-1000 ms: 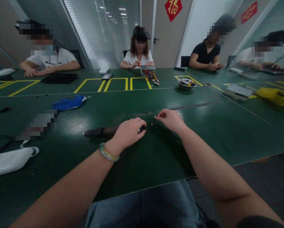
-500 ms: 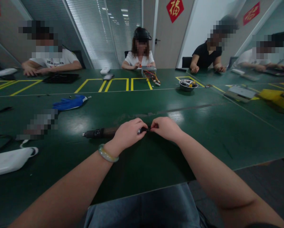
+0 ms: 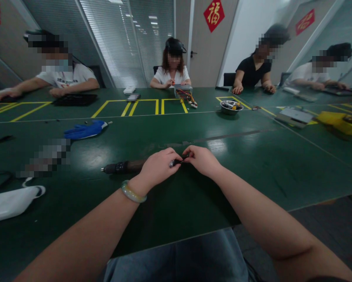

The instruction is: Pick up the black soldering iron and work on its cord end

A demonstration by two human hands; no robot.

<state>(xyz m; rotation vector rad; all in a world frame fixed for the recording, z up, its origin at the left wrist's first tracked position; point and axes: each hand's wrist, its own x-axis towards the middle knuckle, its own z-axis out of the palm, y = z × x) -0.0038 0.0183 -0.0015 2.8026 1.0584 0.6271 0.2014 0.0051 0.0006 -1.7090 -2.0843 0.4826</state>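
Note:
An electric screwdriver (image 3: 120, 167) with a brown body, black front and metal tip lies across the green table, its tip toward the left. My left hand (image 3: 158, 166) is closed around its rear part and hides much of the body. At the rear end, by my left fingertips, a black end piece (image 3: 175, 162) shows. My right hand (image 3: 201, 159) is closed in a pinch at that end, its fingertips almost touching the left ones. Something small and dark is between the right fingers; its kind does not show.
A blue glove (image 3: 86, 130) and a white device (image 3: 11, 201) with a strap lie on the left. Farther off are a metal bowl (image 3: 231, 107) with small things, a grey box with wires (image 3: 183, 92) and a yellow bag (image 3: 339, 122). Several people sit across the table (image 3: 252, 164).
My right fingers have shifted slightly left at the screwdriver's rear end; my left hand keeps its grip. Across the table, the person at left has stretched an arm out to the left.

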